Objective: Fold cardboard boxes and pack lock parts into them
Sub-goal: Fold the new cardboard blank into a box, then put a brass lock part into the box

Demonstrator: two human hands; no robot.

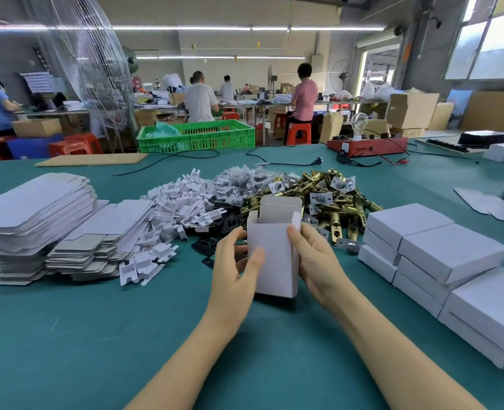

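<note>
Fingers (238,266) behind box (274,258) mostly hidden.

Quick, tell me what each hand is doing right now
Left hand: holds the left side of the upright white box, thumb on its front.
Right hand: holds the box's right side; top flaps are open.

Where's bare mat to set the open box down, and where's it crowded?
Free: the green mat below the left hand and right hand, between the flat carton stacks and the closed white boxes. More bare mat lies beyond the piles, crossed by a black cable. Crowded: behind the open box, white inserts, bagged parts and brass latches run together.
</note>
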